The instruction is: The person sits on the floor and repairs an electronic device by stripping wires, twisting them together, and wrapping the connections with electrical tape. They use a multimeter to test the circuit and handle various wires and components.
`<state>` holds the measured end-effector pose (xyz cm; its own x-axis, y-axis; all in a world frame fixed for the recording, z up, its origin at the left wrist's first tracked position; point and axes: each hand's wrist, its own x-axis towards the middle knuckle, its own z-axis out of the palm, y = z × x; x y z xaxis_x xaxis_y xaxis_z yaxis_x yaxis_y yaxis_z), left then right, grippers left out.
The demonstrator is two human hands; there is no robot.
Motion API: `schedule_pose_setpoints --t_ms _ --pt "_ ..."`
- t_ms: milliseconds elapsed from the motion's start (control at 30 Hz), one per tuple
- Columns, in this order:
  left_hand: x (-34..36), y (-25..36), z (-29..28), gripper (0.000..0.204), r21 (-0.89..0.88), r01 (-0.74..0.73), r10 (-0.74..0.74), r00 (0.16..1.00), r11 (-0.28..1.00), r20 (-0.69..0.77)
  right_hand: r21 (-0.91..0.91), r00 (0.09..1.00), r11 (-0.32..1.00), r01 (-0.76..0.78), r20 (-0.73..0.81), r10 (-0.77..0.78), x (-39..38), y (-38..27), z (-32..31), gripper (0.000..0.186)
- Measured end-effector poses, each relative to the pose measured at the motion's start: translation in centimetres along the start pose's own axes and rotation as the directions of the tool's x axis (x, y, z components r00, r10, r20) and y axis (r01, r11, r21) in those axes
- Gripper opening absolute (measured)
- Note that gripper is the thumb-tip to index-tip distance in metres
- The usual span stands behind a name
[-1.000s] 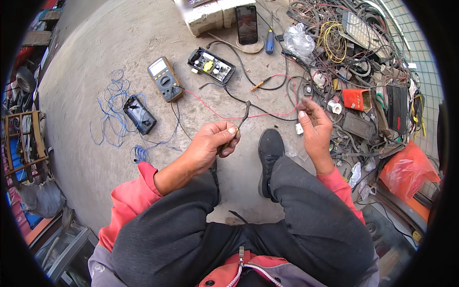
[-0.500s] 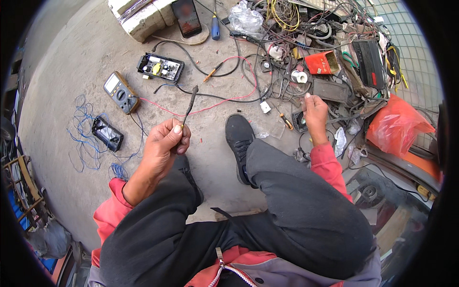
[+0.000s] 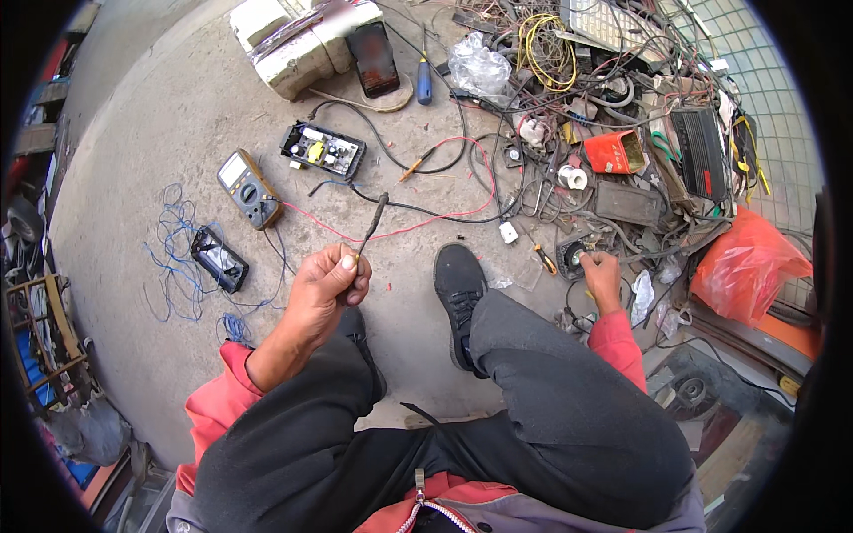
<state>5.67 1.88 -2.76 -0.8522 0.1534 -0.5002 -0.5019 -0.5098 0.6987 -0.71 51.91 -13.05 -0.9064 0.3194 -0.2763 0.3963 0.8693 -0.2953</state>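
My left hand (image 3: 327,282) is closed, thumb and fingers pinching a short dark cable piece (image 3: 377,218). It points up and away, with its thicker dark end uppermost. My right hand (image 3: 601,277) is closed at the edge of a small black round part (image 3: 571,258) on the floor; what its fingertips hold is hidden. Beyond my left hand lie a yellow-and-grey multimeter (image 3: 249,188), with a red lead (image 3: 426,225) running right to an orange probe (image 3: 412,170), and a black charger housing (image 3: 323,151) with its circuit board exposed. Left of that hand sits a black housing cover (image 3: 219,258).
A heap of tangled wires (image 3: 546,53) and scrap fills the right. A screwdriver (image 3: 544,259), white plug (image 3: 507,233), red box (image 3: 615,153) and red plastic bag (image 3: 751,266) lie there. Blue wire (image 3: 173,253) tangles at left. A phone (image 3: 373,59) leans on foam blocks (image 3: 306,58).
My right hand has moved down and slightly right, to the small black round part. My left hand still pinches the cable piece. The whole view has shifted a little.
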Motion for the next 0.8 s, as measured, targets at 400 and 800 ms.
schedule_pose_setpoints --t_ms 400,800 --pt "-0.2 0.4 -0.3 0.025 -0.020 0.030 -0.031 0.999 0.999 -0.036 -0.073 0.999 0.997 0.016 -0.047 -0.019 -0.4 -0.6 3.5 0.030" --pt "-0.7 0.5 -0.9 0.024 -0.042 0.022 -0.023 0.999 0.999 -0.037 -0.044 0.978 0.998 0.037 -0.205 -0.046 0.2 -2.5 2.6 0.030"
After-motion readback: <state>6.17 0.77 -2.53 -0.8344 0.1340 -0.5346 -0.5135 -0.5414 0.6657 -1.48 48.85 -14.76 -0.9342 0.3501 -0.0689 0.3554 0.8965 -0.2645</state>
